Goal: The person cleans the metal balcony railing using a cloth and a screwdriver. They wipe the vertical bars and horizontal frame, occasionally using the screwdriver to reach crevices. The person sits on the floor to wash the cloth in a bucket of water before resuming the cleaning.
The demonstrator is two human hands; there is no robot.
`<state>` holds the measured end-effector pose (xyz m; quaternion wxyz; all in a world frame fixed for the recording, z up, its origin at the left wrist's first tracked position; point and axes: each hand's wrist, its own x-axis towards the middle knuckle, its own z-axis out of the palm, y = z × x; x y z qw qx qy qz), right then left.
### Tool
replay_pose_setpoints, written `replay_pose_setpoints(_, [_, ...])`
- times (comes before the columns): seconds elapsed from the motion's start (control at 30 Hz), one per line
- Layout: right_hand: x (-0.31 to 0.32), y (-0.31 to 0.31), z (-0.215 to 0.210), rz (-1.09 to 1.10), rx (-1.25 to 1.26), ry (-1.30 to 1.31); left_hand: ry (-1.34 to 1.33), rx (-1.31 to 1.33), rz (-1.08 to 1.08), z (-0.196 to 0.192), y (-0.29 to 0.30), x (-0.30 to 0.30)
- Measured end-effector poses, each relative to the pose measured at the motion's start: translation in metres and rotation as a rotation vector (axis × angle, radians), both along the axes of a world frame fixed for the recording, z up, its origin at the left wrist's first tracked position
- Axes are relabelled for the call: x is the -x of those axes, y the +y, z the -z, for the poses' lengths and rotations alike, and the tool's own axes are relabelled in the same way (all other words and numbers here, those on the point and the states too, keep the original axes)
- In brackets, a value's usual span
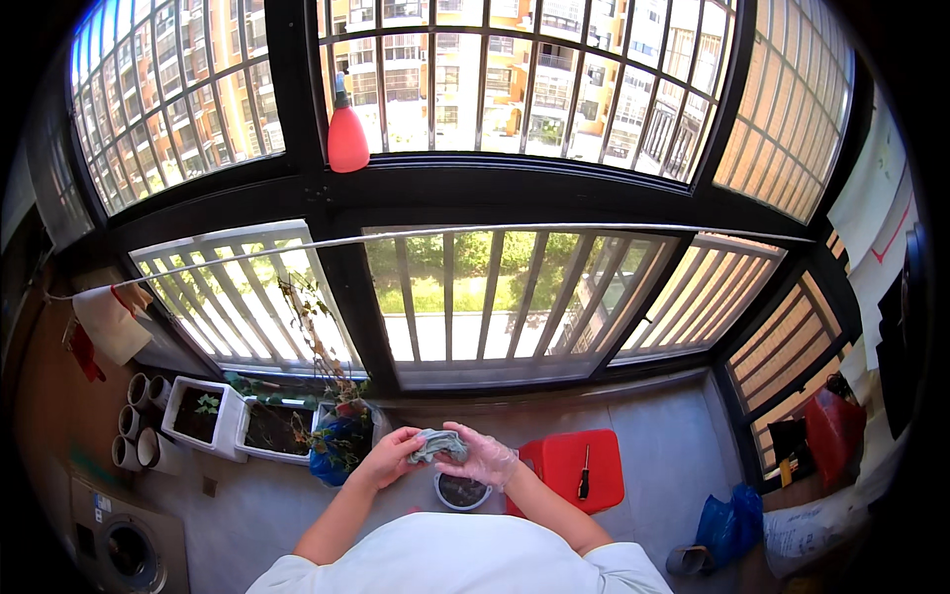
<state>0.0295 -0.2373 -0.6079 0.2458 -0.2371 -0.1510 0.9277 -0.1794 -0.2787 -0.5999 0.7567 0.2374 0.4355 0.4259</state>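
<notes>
A crumpled grey-green cloth (433, 445) is bunched up in front of my body. My bare left hand (392, 457) pinches its left side with closed fingers. On the other side my right hand (482, 457), in a thin clear plastic glove, has its fingers bent around the cloth's edge. Just below my hands stands a round pale pot (462, 492) with dark soil in it, partly hidden by the right hand and my white shirt. To the right, a screwdriver (585, 475) with a dark handle lies on a red stool (606, 465).
White planters (234, 421) with soil and a climbing plant in a blue bag (336, 436) line the window at left. Several small pots (139, 426) and a washing machine (129, 540) stand farther left. A blue plastic bag (730, 525) lies at right. A red spray bottle (348, 139) hangs above.
</notes>
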Motion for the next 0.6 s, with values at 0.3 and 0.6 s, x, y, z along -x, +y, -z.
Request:
replay_pose_setpoints(0.3, [-0.006, -0.001, 0.08, 0.052, -0.005, -0.628, 0.013, -0.06, -0.048, 0.007, 0.008, 0.012])
replay_pose_setpoints(0.6, [-0.183, -0.07, 0.213, -0.41, -0.238, -1.627, 0.396, 0.121, 0.157, 0.073, 0.004, 0.004])
